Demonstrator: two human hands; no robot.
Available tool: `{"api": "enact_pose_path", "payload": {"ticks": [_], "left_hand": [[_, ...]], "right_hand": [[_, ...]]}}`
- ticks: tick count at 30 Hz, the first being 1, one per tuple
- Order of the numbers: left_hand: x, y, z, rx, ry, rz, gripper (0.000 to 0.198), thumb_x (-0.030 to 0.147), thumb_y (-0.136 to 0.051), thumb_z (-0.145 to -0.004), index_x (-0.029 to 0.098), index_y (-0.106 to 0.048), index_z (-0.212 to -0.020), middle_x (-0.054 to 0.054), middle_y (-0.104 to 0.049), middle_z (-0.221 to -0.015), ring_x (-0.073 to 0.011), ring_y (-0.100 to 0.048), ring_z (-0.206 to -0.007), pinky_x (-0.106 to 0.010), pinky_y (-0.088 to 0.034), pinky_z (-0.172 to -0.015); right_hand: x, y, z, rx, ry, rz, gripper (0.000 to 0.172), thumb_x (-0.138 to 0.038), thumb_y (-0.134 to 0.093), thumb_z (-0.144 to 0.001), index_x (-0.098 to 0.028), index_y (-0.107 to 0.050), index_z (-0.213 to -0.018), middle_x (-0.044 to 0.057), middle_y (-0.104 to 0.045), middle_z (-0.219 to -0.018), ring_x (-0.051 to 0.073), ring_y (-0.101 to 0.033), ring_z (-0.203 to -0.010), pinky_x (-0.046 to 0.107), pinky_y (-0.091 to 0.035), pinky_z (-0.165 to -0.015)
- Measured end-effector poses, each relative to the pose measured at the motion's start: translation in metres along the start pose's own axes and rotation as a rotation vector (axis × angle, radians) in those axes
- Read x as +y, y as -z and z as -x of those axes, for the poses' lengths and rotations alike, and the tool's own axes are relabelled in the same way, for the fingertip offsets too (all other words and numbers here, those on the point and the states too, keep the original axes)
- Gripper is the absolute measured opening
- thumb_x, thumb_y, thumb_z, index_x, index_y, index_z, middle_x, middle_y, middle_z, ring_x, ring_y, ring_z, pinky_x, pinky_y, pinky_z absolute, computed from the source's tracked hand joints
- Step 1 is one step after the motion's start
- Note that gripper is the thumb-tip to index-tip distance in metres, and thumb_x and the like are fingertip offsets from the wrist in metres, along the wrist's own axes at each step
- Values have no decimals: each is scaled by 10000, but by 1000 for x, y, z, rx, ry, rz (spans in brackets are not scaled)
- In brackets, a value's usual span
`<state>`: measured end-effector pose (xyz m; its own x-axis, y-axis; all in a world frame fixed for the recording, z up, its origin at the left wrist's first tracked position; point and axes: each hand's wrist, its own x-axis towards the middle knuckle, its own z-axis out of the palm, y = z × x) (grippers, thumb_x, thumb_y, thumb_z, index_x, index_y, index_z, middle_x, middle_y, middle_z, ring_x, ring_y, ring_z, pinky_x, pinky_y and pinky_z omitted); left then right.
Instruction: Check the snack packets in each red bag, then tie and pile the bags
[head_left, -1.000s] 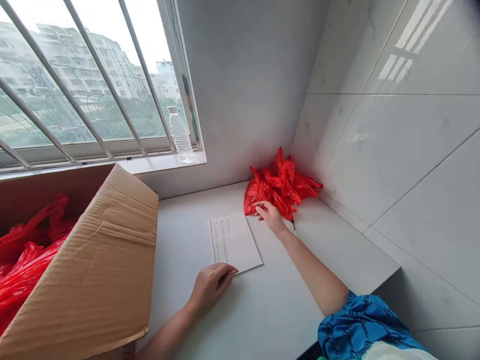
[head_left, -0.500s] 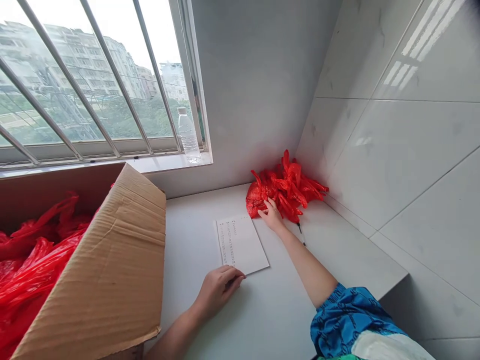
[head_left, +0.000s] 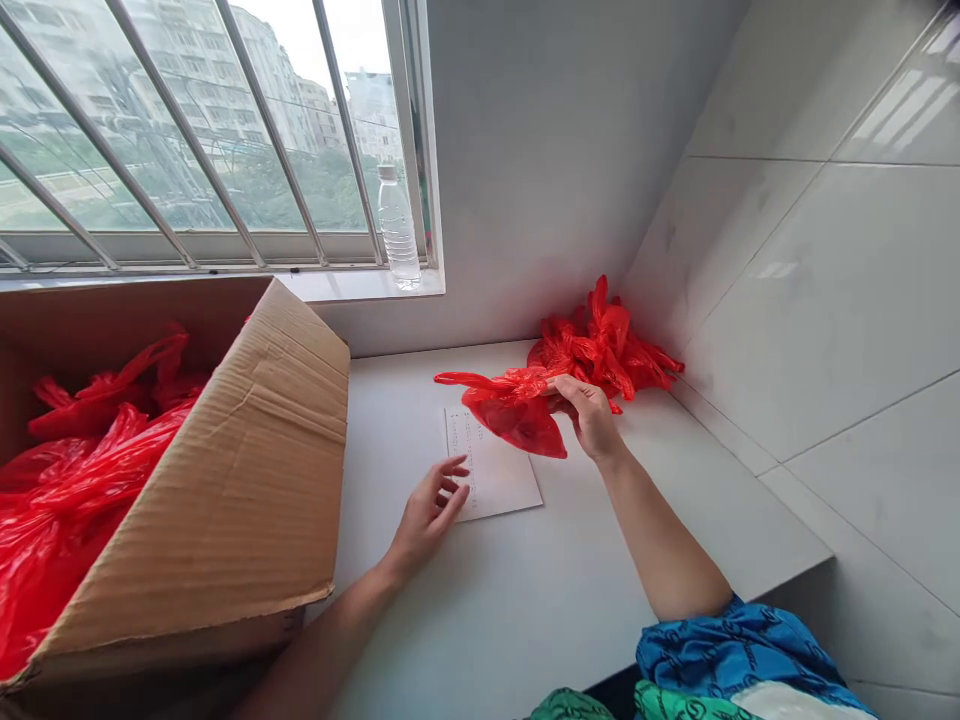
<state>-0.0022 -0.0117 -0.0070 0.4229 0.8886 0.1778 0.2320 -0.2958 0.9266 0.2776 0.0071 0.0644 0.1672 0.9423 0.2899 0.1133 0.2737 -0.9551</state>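
Note:
A knotted red plastic bag (head_left: 517, 410) is pinched in my right hand (head_left: 592, 418), held up above the printed white sheet (head_left: 504, 482) and covering its upper part. What the bag contains cannot be made out. My left hand (head_left: 426, 512) hovers at the lower left edge of the sheet, fingers apart and holding nothing. Behind my right hand, more red plastic bags (head_left: 600, 340) lie heaped in the corner against the wall.
On the left stands an open cardboard box (head_left: 247, 470) with red plastic bags (head_left: 97, 480) inside. A clear water bottle (head_left: 399, 232) stands on the sill of the barred window. Tiled wall (head_left: 847, 300) bounds the white tabletop (head_left: 525, 590) on the right.
My right hand has taken a red bag from the heap and brought it over the sheet. My left hand has lifted off the sheet's lower edge and opened. The view has shifted slightly.

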Motion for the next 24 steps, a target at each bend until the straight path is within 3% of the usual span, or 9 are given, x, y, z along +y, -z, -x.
{"api": "enact_pose_path", "payload": {"ticks": [3, 5, 9, 11, 14, 18, 21, 24], "left_hand": [[-5, 2, -3, 194, 25, 33, 525, 446, -562, -930, 251, -430, -1399, -121, -490, -1386, -188, -610, -1049, -271, -564, -741], [-11, 5, -5, 253, 53, 11, 581, 445, -574, -924, 271, -379, -1443, -127, -397, -1466, -195, -599, -1094, -276, -574, -765], [-19, 12, -16, 299, 121, -83, 687, 472, -580, -914, 289, -298, -1513, -134, -344, -1511, -174, -612, -1014, -263, -566, -700], [-20, 15, -25, 280, 170, -161, 698, 488, -579, -908, 268, -320, -1517, -128, -477, -1418, -160, -627, -906, -283, -547, -720], [-19, 17, -35, 230, 201, -233, 609, 490, -572, -905, 232, -461, -1445, -71, -667, -1128, -155, -616, -781, -299, -510, -743], [-18, 19, -34, 219, 139, -139, 393, 444, -553, -908, 201, -649, -1202, -39, -698, -1014, -162, -594, -800, -272, -471, -723], [-21, 21, -30, 238, 185, -56, 338, 414, -567, -878, 178, -665, -1099, -31, -685, -935, -163, -585, -772, -255, -444, -652], [-23, 24, -26, 252, 255, -66, 323, 410, -592, -846, 167, -665, -1046, -22, -671, -876, -177, -600, -772, -258, -442, -643]], "right_hand": [[17, -9, 15, -26, -16, 163, 407, -559, -571, -886, -193, -733, -960, 88, -634, -1180, 186, -644, -879, 348, -559, -781], [29, -15, 26, -8, 22, 291, 360, -535, -610, -874, -217, -734, -988, 86, -603, -1225, 184, -641, -891, 344, -552, -792], [43, -24, 41, -59, 41, 457, 305, -488, -540, -938, -233, -704, -970, 66, -657, -1063, 189, -645, -855, 342, -533, -787], [48, -28, 43, -85, -3, 599, 301, -498, -587, -906, -236, -677, -1024, 72, -664, -1079, 210, -645, -840, 364, -523, -766], [53, -31, 42, -146, -46, 693, 341, -434, -656, -859, -251, -619, -1145, 73, -666, -1155, 256, -641, -966, 396, -507, -817], [51, -28, 40, -138, -52, 522, 338, -369, -629, -878, -266, -587, -1197, 47, -670, -1161, 223, -632, -1011, 358, -512, -840], [48, -20, 40, -121, -66, 435, 372, -367, -632, -873, -264, -583, -1227, 45, -659, -1164, 198, -627, -998, 314, -527, -793], [48, -15, 39, -170, -29, 528, 364, -362, -629, -874, -264, -608, -1224, 50, -650, -1156, 200, -632, -971, 324, -534, -770]]}}
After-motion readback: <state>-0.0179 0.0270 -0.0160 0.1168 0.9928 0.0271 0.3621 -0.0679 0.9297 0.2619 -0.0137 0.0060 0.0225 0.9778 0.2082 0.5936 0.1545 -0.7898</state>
